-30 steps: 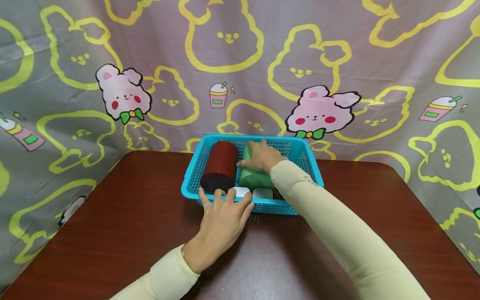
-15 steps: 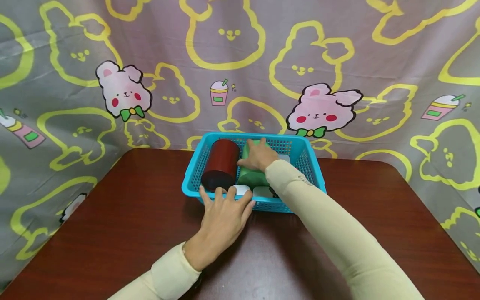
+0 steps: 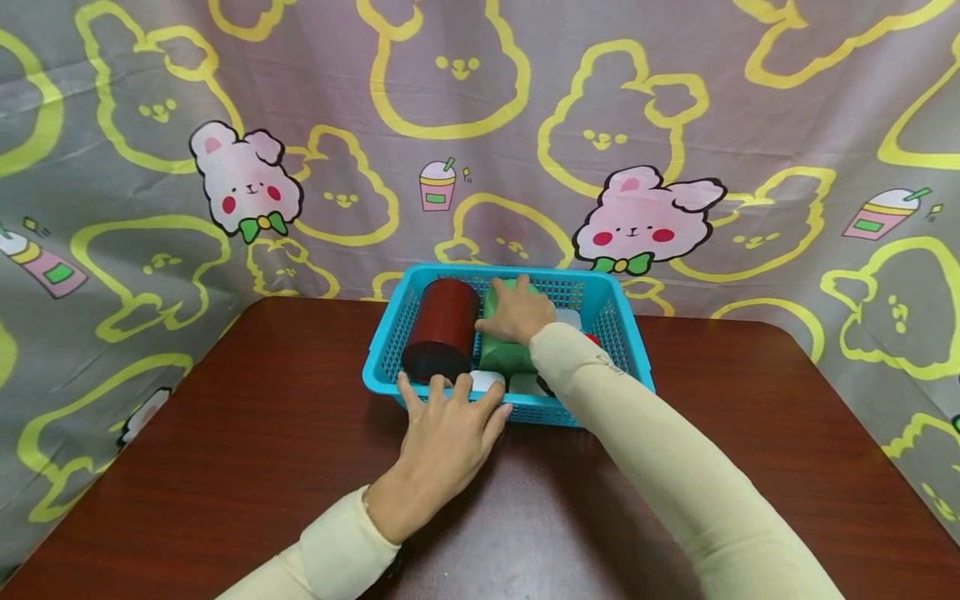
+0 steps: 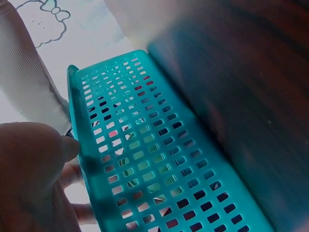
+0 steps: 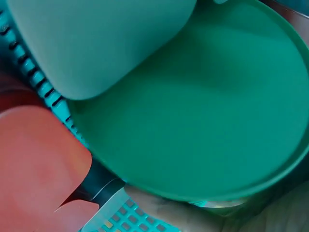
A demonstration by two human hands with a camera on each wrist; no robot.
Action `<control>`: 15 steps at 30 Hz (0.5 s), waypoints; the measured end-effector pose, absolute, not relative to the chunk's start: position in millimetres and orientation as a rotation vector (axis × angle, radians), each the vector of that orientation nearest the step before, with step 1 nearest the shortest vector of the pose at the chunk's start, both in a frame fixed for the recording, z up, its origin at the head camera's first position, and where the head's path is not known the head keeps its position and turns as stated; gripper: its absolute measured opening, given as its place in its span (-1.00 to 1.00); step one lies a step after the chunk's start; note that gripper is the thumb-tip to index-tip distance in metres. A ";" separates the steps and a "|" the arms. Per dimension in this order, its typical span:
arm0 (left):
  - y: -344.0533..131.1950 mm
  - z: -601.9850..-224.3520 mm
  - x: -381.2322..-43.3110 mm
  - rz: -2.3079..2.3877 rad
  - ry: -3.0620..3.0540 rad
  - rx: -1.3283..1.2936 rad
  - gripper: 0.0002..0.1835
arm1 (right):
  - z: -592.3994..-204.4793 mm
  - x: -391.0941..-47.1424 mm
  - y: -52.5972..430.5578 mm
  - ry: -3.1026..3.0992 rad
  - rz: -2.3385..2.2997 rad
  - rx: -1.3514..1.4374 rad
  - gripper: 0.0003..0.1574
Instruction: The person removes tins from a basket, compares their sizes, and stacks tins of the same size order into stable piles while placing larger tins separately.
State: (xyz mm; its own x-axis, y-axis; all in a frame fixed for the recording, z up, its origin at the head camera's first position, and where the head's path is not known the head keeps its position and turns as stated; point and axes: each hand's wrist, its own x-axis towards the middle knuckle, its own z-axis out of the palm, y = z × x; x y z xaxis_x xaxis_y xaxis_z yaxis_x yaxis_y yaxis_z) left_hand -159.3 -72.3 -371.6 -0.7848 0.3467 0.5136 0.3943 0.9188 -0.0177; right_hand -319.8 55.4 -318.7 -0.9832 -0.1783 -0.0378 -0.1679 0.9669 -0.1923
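A blue plastic basket [image 3: 387,329] with perforated walls stands on the table. My left hand [image 3: 442,442] grips its front rim, fingers over the edge and thumb on the outer side; the left wrist view shows this thumb [image 4: 70,147] against the rim. Inside, my right hand [image 3: 522,312] grips a green canister [image 3: 512,360] lying on its side, fingers spread over its top. The right wrist view shows its round green end [image 5: 193,121] close up. To its left lies a dark red cylinder [image 3: 445,321], apart from both hands.
A white rounded object [image 3: 487,381] and a grey-green one [image 3: 527,384] sit inside the front wall. Right of my hand show a pale object [image 3: 569,317] and a bit of red [image 3: 592,338], partly behind the sleeve. A patterned curtain [image 3: 480,167] hangs behind the brown table [image 3: 247,417].
My right hand and forearm have shifted slightly left, uncovering the pale object and the bit of red. The left hand keeps its hold on the rim. The head view has tilted a little.
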 end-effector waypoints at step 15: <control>-73.5 -372.6 -158.9 -0.066 -2.488 -0.545 -0.79 | -290.7 -317.2 76.1 3.050 -0.473 -0.286 0.07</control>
State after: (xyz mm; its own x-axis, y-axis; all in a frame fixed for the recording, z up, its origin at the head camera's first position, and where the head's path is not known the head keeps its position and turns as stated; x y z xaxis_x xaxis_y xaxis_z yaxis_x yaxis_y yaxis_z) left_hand -158.9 -73.5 -372.6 -0.7449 0.3677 0.5567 0.3967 0.9150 -0.0735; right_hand -317.2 76.1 -290.7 -0.9821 -0.1877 -0.0130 -0.1749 0.9364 -0.3043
